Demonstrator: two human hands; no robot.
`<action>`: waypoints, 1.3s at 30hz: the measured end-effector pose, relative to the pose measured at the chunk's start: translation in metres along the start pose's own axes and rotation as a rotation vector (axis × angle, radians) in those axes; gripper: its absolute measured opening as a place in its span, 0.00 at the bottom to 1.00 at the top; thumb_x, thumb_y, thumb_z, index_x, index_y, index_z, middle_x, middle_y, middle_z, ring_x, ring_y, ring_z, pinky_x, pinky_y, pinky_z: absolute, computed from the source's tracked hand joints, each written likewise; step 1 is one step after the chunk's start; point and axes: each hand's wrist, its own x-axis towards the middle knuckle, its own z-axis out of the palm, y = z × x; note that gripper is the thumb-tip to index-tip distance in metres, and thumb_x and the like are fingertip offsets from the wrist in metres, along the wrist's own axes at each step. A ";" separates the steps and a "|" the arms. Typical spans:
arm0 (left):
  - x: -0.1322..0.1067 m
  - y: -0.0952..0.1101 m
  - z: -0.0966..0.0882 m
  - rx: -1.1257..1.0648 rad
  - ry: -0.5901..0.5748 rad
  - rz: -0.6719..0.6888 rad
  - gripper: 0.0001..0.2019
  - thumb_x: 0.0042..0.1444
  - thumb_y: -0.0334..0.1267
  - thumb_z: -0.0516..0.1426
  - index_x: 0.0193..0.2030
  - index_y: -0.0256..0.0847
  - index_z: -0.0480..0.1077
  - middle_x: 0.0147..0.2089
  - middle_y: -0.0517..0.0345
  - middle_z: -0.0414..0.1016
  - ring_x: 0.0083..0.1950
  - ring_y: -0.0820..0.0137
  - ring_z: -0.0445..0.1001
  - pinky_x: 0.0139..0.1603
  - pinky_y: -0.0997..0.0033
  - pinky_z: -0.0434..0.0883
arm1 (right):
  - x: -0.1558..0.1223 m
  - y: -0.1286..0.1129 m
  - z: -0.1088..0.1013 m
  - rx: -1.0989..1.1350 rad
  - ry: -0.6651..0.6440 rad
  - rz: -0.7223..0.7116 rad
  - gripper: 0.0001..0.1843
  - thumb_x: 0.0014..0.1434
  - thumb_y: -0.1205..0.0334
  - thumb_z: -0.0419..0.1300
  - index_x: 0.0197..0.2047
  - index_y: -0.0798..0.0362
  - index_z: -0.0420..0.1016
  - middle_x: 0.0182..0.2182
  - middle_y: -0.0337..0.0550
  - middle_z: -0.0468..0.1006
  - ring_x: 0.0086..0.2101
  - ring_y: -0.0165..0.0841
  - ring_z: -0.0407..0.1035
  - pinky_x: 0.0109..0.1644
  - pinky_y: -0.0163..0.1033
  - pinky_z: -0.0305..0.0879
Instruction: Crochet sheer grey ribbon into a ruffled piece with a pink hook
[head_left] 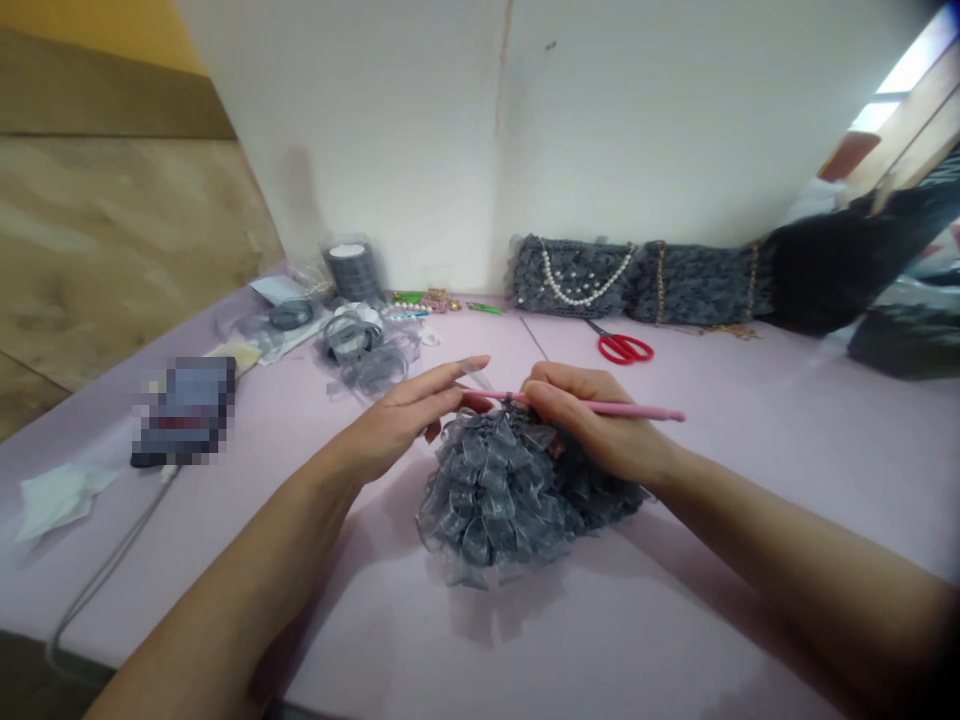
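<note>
Our right hand [592,420] pinches a pink crochet hook [645,410], its long axis lying crosswise with the tip toward our left hand [397,425], whose fingers stretch out nearly together, both hands at the top of the gray ruffled piece [499,500].

The left arm [225,590] comes in from seven o'clock, with the left hand [397,425] angled toward two o'clock and its fingers [442,385] extended. The right arm [795,560] enters from four o'clock, with the right hand [592,420] curled closed, facing ten o'clock.
</note>
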 end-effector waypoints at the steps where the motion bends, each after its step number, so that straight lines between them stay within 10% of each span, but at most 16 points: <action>1: -0.001 -0.001 0.003 -0.043 -0.018 -0.014 0.23 0.62 0.44 0.56 0.64 0.53 0.65 0.48 0.55 0.78 0.46 0.68 0.73 0.30 0.75 0.56 | 0.000 0.000 -0.001 -0.006 -0.007 -0.011 0.22 0.67 0.50 0.51 0.25 0.53 0.58 0.20 0.33 0.61 0.22 0.24 0.57 0.24 0.32 0.52; 5: -0.003 -0.001 0.018 -0.209 -0.091 -0.045 0.25 0.59 0.40 0.59 0.64 0.56 0.64 0.38 0.62 0.77 0.31 0.77 0.68 0.30 0.77 0.59 | -0.001 0.000 -0.003 0.015 -0.048 -0.025 0.21 0.66 0.50 0.51 0.25 0.53 0.59 0.21 0.33 0.60 0.22 0.24 0.55 0.24 0.32 0.52; 39: -0.007 0.003 0.028 -0.184 -0.046 -0.085 0.32 0.48 0.31 0.63 0.62 0.45 0.64 0.36 0.60 0.68 0.37 0.73 0.67 0.39 0.72 0.62 | 0.000 0.001 -0.008 -0.043 -0.079 -0.040 0.18 0.66 0.52 0.51 0.28 0.54 0.65 0.22 0.34 0.61 0.23 0.26 0.55 0.24 0.33 0.50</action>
